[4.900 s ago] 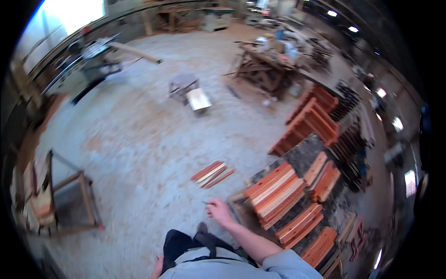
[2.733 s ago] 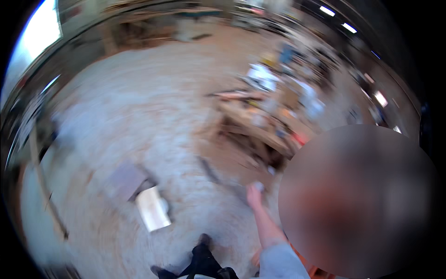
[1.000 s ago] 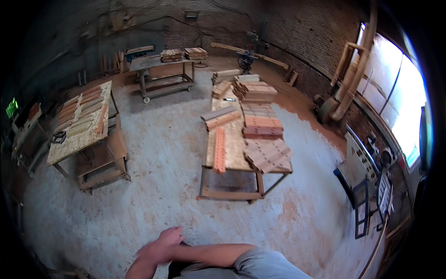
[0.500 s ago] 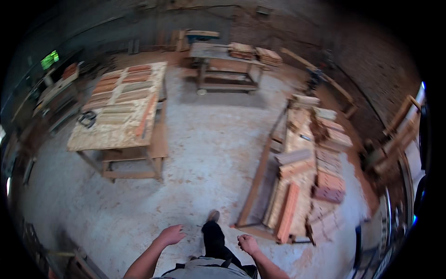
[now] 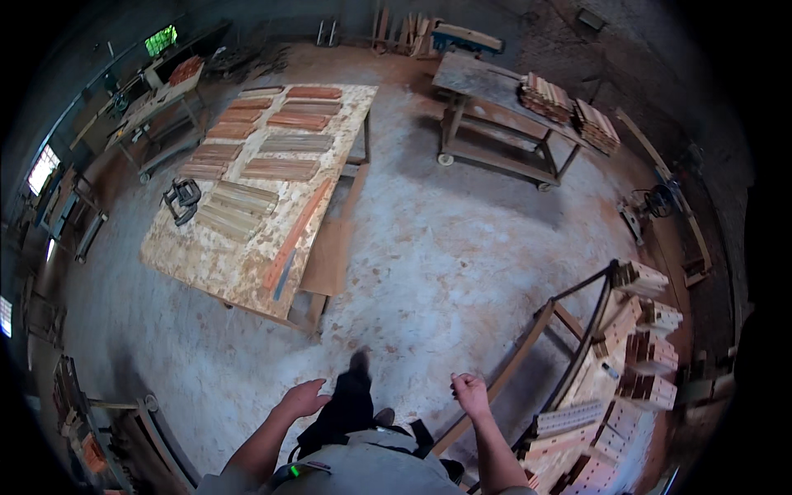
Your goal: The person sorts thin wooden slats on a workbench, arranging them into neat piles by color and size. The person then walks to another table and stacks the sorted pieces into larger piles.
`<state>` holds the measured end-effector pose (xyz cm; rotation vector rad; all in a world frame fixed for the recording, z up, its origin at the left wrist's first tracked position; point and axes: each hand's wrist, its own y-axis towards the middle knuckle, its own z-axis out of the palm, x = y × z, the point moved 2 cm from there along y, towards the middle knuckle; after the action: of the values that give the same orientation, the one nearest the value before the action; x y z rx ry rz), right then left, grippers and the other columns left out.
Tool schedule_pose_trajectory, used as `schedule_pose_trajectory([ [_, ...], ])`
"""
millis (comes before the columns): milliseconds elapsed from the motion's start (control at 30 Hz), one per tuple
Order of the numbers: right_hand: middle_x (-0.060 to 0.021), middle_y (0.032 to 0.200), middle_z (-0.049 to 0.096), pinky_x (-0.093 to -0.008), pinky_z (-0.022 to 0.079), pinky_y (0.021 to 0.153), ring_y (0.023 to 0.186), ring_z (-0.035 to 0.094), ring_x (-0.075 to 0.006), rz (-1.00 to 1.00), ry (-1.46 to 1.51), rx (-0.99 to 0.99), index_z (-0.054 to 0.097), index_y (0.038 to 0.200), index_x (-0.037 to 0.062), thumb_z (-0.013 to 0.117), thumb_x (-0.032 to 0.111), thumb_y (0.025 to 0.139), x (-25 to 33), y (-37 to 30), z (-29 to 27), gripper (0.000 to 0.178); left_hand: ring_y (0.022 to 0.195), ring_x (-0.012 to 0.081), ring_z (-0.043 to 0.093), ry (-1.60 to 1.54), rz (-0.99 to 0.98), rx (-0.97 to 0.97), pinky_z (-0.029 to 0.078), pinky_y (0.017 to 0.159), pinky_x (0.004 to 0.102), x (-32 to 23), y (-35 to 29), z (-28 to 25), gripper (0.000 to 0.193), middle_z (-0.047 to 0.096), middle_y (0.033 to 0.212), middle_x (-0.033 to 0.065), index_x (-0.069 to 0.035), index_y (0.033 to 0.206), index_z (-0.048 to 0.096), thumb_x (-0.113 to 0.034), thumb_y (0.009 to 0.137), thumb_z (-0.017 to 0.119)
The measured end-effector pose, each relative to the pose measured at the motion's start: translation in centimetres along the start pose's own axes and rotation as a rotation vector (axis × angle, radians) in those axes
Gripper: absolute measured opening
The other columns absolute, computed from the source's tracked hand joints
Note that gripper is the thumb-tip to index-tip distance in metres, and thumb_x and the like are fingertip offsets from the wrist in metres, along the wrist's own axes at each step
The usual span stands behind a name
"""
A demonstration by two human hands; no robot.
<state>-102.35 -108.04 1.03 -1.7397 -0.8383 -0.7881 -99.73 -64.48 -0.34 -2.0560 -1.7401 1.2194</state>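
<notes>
My left hand [image 5: 304, 398] hangs low in front of my body, fingers stretched out and nothing in it. My right hand [image 5: 470, 394] has its fingers curled in, and I see no object in it. Neither hand touches anything. Nearest to the right hand is a long bench [image 5: 495, 388] with stacked, drilled wooden pieces [image 5: 569, 419]. Ahead on the left stands a plywood-topped table [image 5: 177, 247] with several groups of wooden strips [image 5: 295, 143]. A black tool [image 5: 181, 201], perhaps a clamp, lies at its left edge, and a long reddish strip [image 5: 299, 233] lies along its right side.
A wheeled table [image 5: 474, 76] carrying stacked wood [image 5: 546, 97] stands at the back right. A cart-like frame [image 5: 157, 433] is at the lower left, and another workbench [image 5: 157, 106] is at the far left. Concrete floor [image 5: 421, 247] runs between the tables.
My view has turned left and come forward: the plywood table looks larger, and the right bench has slid right and down. My feet have changed position in a step. Both hands remain low.
</notes>
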Motion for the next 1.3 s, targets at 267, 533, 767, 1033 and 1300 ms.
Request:
schedule_pose_trajectory([
  [267,-0.0116,0.079,0.069,-0.0350,0.055,0.054,0.060,0.066,-0.0199,0.337,0.005,-0.125,0.066,0.097,-0.0041,0.063,0.029,0.096,-3.0,13.9,-4.5,0.033,0.104,0.0385,0.065,-0.163,0.125,-0.156,0.052,0.092,0.0457,-10.4,24.1,-17.3,0.033,0.069,0.108,0.0204,-0.008,0.108,0.072,-0.032,0.091,0.058],
  [533,-0.0170,0.098,0.074,-0.0371,0.059,0.073,0.080,0.071,-0.0247,0.764,0.312,-0.377,0.067,0.115,-0.0041,0.064,0.030,0.095,-2.7,21.1,-10.2,0.040,0.067,0.0166,0.055,-0.855,1.158,-0.675,0.048,0.061,0.0266,-33.2,33.0,-49.5,0.006,0.060,0.077,0.0064,-0.008,0.084,0.061,-0.004,0.087,0.066],
  [767,-0.0122,0.095,0.075,-0.0362,0.057,0.074,0.081,0.070,-0.0208,0.663,0.115,-0.224,0.071,0.107,0.0001,0.063,0.037,0.094,0.6,41.3,-13.8,0.040,0.067,0.0168,0.057,-1.034,1.558,-0.431,0.049,0.060,0.0264,-48.3,43.3,-58.1,0.005,0.061,0.079,0.0074,-0.006,0.090,0.060,-0.004,0.088,0.065],
  [1033,-0.0124,0.085,0.069,-0.0355,0.055,0.054,0.062,0.064,-0.0200,0.476,0.332,-0.356,0.065,0.101,0.0003,0.060,0.035,0.098,15.4,64.9,-30.0,0.035,0.067,0.0172,0.060,-1.148,1.367,-0.289,0.049,0.058,0.0261,-60.3,59.5,-63.0,0.007,0.062,0.082,0.0086,-0.004,0.096,0.059,-0.005,0.090,0.064],
  [1300,-0.0115,0.088,0.068,-0.0358,0.054,0.054,0.062,0.063,-0.0200,0.406,0.397,-0.510,0.066,0.101,-0.0007,0.061,0.034,0.097,24.7,78.1,-37.2,0.035,0.067,0.0175,0.062,-1.236,1.394,-0.148,0.050,0.057,0.0259,-67.1,76.0,-70.3,0.011,0.063,0.085,0.0097,-0.003,0.102,0.058,-0.005,0.092,0.062],
])
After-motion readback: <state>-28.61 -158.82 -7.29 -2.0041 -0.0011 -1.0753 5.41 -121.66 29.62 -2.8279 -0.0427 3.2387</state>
